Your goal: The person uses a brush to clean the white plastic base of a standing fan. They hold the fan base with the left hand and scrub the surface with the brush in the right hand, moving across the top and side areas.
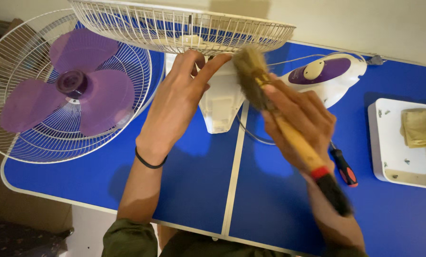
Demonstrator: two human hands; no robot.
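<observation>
Here, right hand (301, 126) grip encloses paintbrush (279, 114) handle.

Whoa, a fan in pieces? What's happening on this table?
A person is brushing a taken-apart fan on a blue table. The left hand steadies the white motor housing under a wire grille, while the right hand holds a paintbrush against it. The purple fan blade lies in the other grille to the left.

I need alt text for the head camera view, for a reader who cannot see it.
A right hand brushes a white fan grille with a wooden-handled paintbrush while the left hand steadies the fan's motor housing. A purple fan blade in another grille lies left on the blue table.
</observation>
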